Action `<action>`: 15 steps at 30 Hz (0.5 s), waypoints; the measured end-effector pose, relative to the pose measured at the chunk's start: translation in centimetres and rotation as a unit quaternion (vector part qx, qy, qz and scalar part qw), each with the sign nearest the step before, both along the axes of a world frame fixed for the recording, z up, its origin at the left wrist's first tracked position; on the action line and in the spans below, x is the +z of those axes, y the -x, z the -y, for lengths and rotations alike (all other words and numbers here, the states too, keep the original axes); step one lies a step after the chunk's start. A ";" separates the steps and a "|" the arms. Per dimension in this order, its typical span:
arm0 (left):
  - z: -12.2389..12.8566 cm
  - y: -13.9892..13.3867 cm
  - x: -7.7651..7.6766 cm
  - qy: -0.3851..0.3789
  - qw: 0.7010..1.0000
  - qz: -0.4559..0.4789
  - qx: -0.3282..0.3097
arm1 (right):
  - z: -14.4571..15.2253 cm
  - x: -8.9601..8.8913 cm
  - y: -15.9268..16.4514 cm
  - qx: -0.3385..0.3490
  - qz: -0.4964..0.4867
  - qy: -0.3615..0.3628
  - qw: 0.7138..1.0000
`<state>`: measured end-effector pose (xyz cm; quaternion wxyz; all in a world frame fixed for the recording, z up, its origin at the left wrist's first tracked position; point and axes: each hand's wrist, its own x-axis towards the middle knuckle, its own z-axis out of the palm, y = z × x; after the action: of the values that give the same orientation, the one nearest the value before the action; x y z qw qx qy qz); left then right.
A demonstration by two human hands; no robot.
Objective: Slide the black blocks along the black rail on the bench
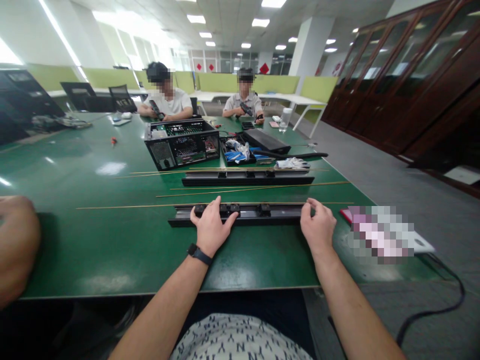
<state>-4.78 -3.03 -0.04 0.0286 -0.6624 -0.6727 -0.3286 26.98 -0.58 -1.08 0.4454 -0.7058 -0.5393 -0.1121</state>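
On the near edge of a green table, a black rail lies crosswise in front of the person, both hands at it. Left hand, dark watch on the wrist, is spread over the left half of the rail, thumb and fingers apart, touching it around the small black blocks seated along its channel; one block sits clear of the hand, nearer the middle. Right hand is at the rail's right end, fingers curled in, thumb and index close together; can't tell if they pinch anything. Thin brass-colored rods lie about, one running along the rail's far side and out past its left end. Second black rail lies beyond, roughly parallel, blocks in it too. Behind that: open computer case, tray of gloves, flat black box, plus a loose white glove. Right of the right hand, a pixelated flat item, details hidden, with a black cable near it. Two co-workers sit across the table, each holding a dark tool; another person's arm enters at far left.
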 end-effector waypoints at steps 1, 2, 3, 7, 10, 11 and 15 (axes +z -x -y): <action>0.0 0.0 0.0 0.002 1.000 -0.002 0.001 | -0.1 -0.1 -0.3 -0.017 -0.008 -0.002 1.000; 0.0 0.0 0.0 0.004 1.000 -0.003 0.002 | -0.2 -0.3 -0.6 -0.032 -0.016 -0.004 0.999; 0.0 0.0 0.0 0.005 1.000 -0.003 0.003 | -0.2 -0.4 -0.9 -0.046 -0.025 -0.006 0.999; 0.0 0.0 0.0 0.011 1.000 -0.003 0.003 | -0.2 -0.4 -1.3 -0.057 -0.046 -0.005 0.997; 0.0 0.0 0.0 0.010 1.000 -0.004 0.003 | 0.0 0.0 -0.7 -0.023 -0.045 0.013 0.999; 0.0 0.0 0.0 0.009 1.000 -0.004 0.003 | 0.1 0.1 -0.4 -0.007 -0.041 0.020 0.999; 0.0 0.0 0.0 0.012 1.000 -0.002 0.003 | 0.4 0.5 0.3 0.038 -0.025 0.022 0.999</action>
<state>-4.77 -3.04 0.00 0.0233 -0.6611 -0.6789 -0.3186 26.69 -0.98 -0.57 0.4470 -0.6971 -0.5568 -0.0651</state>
